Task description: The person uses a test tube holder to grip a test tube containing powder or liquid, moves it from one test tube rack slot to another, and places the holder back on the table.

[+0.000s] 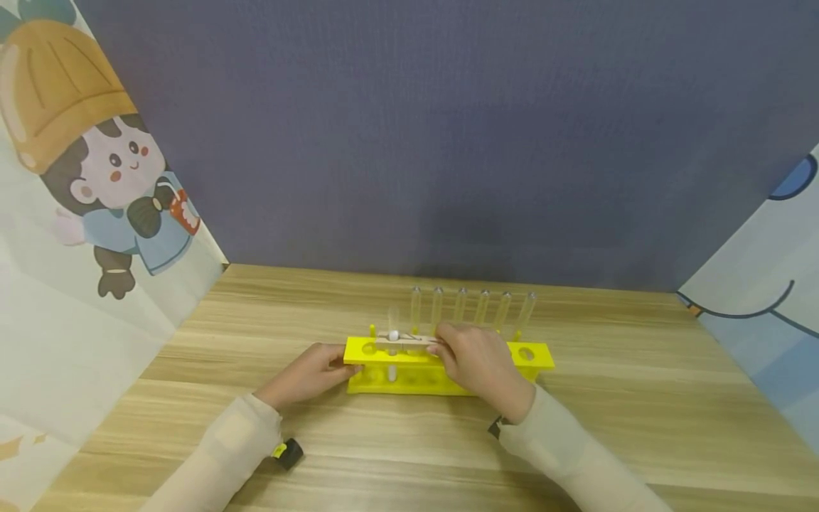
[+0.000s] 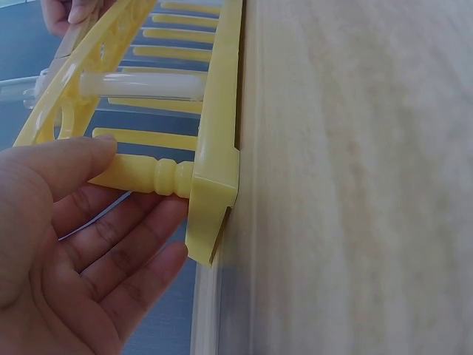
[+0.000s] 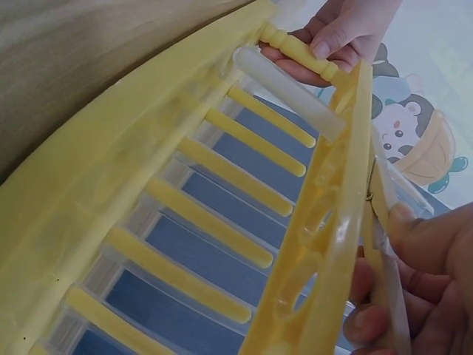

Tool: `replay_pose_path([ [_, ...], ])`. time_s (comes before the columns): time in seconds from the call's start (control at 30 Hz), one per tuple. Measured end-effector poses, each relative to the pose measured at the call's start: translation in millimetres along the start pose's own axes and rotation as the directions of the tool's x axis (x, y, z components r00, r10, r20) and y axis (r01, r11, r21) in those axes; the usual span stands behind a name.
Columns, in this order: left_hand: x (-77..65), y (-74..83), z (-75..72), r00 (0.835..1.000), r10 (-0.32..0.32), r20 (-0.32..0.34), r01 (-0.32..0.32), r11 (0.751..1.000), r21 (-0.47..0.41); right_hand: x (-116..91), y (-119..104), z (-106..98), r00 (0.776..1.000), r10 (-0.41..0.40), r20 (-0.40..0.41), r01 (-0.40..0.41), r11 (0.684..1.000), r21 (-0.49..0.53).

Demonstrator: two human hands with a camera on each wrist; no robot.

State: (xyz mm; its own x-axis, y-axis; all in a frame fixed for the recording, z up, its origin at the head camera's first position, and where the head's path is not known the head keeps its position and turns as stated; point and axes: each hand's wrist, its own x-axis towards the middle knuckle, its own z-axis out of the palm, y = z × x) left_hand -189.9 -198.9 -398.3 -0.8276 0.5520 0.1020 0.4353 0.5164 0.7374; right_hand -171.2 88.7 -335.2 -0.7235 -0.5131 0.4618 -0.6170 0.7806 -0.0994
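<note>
A yellow test tube rack [image 1: 409, 387] stands on the table. My left hand [image 1: 310, 373] holds its left end post [image 2: 133, 174], thumb on the near side and fingers behind. In the rack's second hole from the left sits an upright test tube [image 1: 392, 372] with white matter in its lower part. A wooden test tube clamp [image 1: 409, 341] lies across the rack's top, its jaws around this tube near the top plate. My right hand [image 1: 483, 363] grips the clamp's handle end, thumb against the wood in the right wrist view. That hand covers part of the rack's top.
Several clear test tubes [image 1: 461, 306] stand upside down on the yellow pegs [image 3: 255, 118] along the rack's back. A dark panel [image 1: 448, 142] rises behind the wooden table [image 1: 640, 398], with printed cloths [image 1: 38, 284] at both sides.
</note>
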Motion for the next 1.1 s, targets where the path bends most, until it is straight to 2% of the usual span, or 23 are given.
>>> replay_pose_path([
  [0.3, 0.4, -0.3, 0.0, 1.0, -0.013, -0.004, 0.013, 1.0, 0.006, 2, 0, -7, 1.0, -0.007, -0.009, 0.007, 1.0, -0.013],
  [0.8, 0.5, -1.4, 0.2, 1.0, 0.003, -0.003, -0.003, 1.0, -0.022, 8, 5, -22, 0.995, -0.052, -0.081, 0.051, 0.999, -0.013],
  [1.1, 2.1, -2.0, 0.3, 1.0, 0.0, 0.0, 0.0, 1.0, -0.021, 12, 6, -32, 0.992, -0.067, -0.105, 0.062, 0.997, -0.056],
])
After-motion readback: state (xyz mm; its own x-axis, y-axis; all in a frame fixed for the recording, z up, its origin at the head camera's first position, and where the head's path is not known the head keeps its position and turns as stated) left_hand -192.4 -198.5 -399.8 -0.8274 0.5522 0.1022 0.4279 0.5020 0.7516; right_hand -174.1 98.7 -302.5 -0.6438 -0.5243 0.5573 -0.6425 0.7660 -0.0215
